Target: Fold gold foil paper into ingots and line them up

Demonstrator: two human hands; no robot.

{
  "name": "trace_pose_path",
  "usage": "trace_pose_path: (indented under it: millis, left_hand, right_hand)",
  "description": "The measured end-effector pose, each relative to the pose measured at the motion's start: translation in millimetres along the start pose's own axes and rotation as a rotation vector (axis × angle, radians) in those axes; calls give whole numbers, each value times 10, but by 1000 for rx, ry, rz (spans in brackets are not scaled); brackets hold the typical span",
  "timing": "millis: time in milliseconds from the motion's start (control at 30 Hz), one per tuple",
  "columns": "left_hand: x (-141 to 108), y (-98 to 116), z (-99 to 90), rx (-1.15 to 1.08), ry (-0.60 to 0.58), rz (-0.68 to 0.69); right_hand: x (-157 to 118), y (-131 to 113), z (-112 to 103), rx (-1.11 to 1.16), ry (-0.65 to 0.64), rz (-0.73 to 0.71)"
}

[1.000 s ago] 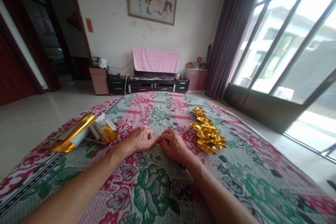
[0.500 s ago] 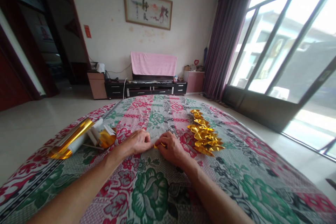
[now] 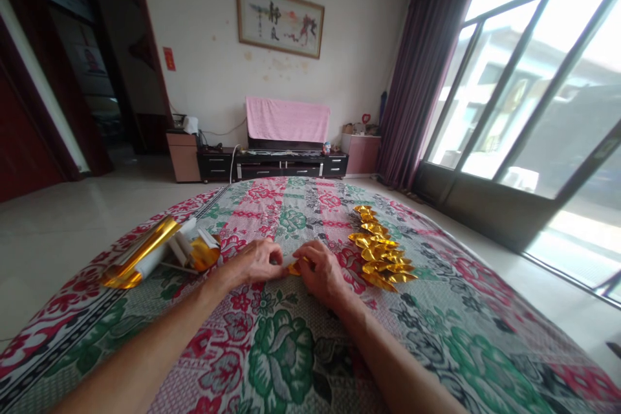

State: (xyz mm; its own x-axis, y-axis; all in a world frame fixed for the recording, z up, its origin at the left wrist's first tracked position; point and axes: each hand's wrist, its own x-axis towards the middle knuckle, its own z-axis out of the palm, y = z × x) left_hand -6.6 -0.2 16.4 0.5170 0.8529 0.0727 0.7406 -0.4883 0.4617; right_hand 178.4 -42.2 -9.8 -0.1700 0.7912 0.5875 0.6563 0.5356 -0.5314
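Between my two hands, at the middle of the flowered tablecloth (image 3: 281, 356), is a small piece of gold foil paper (image 3: 294, 267) with a whitish side showing. My left hand (image 3: 262, 260) is closed, thumb against fingers, on its left end. My right hand (image 3: 320, 272) is curled over the right end, fingers pinched on it. Most of the piece is hidden under the fingers. To the right lies a row of folded gold foil ingots (image 3: 381, 249), overlapping each other. On the left are gold foil sheets (image 3: 145, 255), loosely rolled, with their white backs partly showing.
Beside the rolled sheets is a crumpled pile of gold and white paper (image 3: 201, 251). Past the table stands a low black cabinet (image 3: 291, 168) with a pink cloth (image 3: 288, 118) draped above it. Purple curtains (image 3: 420, 90) hang beside large glass windows at right.
The view has shifted slightly. My hands stay together at mid-table, and a little more gold shows by my right fingers. The ingots and rolled sheets lie as before.
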Motion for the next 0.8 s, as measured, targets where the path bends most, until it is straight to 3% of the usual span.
trace_pose_path:
  millis: [133,367,800]
  left_hand:
    - [-4,32,22,54,59,29]
    - [-6,74,51,114,141,107]
    - [83,-60,142,2,230,238]
  right_hand:
    - [30,80,-15,-145,99,83]
    - [45,147,-46,-214,-28,226]
    - [29,103,-32,-213,-39,188]
